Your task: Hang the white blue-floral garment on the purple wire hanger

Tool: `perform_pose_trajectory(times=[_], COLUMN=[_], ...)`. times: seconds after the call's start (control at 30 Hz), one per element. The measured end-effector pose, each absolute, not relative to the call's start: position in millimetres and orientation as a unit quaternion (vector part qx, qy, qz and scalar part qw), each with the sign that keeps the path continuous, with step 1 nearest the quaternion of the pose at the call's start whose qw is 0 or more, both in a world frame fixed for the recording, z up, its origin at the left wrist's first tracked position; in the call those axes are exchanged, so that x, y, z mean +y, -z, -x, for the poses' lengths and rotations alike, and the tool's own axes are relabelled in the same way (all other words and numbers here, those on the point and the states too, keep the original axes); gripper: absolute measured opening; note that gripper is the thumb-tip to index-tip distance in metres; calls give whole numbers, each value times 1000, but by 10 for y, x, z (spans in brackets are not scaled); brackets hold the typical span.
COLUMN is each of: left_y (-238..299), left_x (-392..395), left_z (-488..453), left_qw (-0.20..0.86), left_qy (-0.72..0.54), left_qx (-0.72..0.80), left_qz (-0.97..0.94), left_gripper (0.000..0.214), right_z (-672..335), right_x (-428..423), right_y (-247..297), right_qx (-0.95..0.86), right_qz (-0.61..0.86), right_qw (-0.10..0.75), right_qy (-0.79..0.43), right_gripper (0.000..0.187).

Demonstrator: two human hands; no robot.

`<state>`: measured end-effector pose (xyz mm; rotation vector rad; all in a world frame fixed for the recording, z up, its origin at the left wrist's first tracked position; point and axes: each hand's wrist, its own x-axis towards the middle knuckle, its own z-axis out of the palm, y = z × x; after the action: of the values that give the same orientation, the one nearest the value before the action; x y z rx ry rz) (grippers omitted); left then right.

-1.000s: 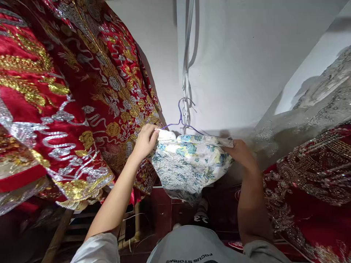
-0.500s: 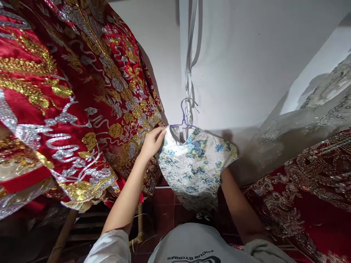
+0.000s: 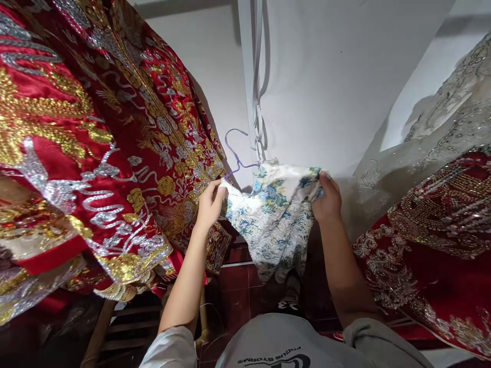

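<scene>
A small white garment with a blue and green flower print [image 3: 272, 214] hangs in front of me on a purple wire hanger [image 3: 237, 153]. My left hand [image 3: 210, 204] pinches its left shoulder, close to the hanger's arm. Gripping the right shoulder edge of the garment is my right hand [image 3: 327, 197], with the fingers curled over the cloth. The hanger's hook sits tilted to the left, beside a white cord [image 3: 258, 102] that runs down the white wall [image 3: 326, 87].
A red robe with gold and silver embroidery [image 3: 95, 153] hangs close on the left. On the right hang a silver beaded gown [image 3: 433, 133] and a red beaded garment [image 3: 429, 240]. Dark red floor tiles [image 3: 236, 286] and a wooden frame [image 3: 99, 332] lie below.
My right hand came up from behind the garment and took hold of its right shoulder. The hanger's hook has swung left, away from the cord, and the garment is spread wider.
</scene>
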<state>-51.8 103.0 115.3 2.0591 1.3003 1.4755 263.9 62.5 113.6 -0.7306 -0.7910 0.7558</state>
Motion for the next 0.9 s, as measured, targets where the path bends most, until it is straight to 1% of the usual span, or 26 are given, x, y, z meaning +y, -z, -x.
perform_pose_trajectory(times=[0.07,0.1,0.13,0.17,0.23,0.27,0.3,0.33,0.4,0.47,0.5,0.53,0.57,0.67,0.73,0.77,0.8,0.83,0.9], left_y=[-1166,-1142,-1099,-1043,-913,-853,-804,-770,-749,-777,-801,-825,-846,-886,-901,-909,-918,-928,-942], left_x=[1041,1045,1048,1049,1042,1031,1014,986,896,759,680,601,528,391,371,372,374,374,367], left_z=[462,439,415,390,323,278,225,162,13,-148,-224,-290,-344,-414,-401,-392,-387,-391,-421], left_qw=[147,151,159,171,207,227,247,266,303,339,358,379,398,428,431,431,432,433,434], left_qy=[-519,-532,-549,-566,-587,-588,-584,-576,-544,-497,-471,-443,-418,-385,-400,-409,-412,-408,-399], left_qx=[444,443,443,442,434,426,413,394,334,254,224,206,202,238,253,259,264,267,264], left_qz=[-715,-706,-691,-675,-651,-649,-654,-665,-708,-757,-774,-786,-791,-782,-768,-761,-758,-758,-763], left_gripper=[37,36,37,41,50,54,57,59,61,65,68,72,77,85,85,83,81,80,79], right_z=[-2458,-2381,-2325,-2292,-2295,-2321,-2354,-2384,-2403,-2342,-2281,-2207,-2127,-1920,-1852,-1841,-1843,-1853,-1898], right_x=[394,255,117,-7,-182,-228,-249,-250,-216,-161,-131,-103,-78,-32,-23,-22,-19,-14,4], right_y=[-1166,-1160,-1149,-1133,-1093,-1063,-1020,-964,-811,-628,-537,-455,-384,-258,-236,-239,-247,-260,-298], right_qx=[-426,-478,-559,-648,-775,-799,-804,-798,-771,-742,-739,-743,-749,-738,-723,-717,-709,-696,-662], right_qz=[353,355,340,296,160,104,82,103,249,395,436,456,465,485,496,496,493,490,483], right_qw=[748,707,632,541,339,263,221,220,298,375,396,409,421,462,479,489,503,524,573], right_qy=[-367,-383,-415,-447,-510,-531,-546,-551,-505,-391,-328,-268,-213,-85,-45,-35,-29,-23,-18], right_gripper=[31,30,32,38,61,70,73,73,74,89,99,107,112,110,107,104,96,82,45])
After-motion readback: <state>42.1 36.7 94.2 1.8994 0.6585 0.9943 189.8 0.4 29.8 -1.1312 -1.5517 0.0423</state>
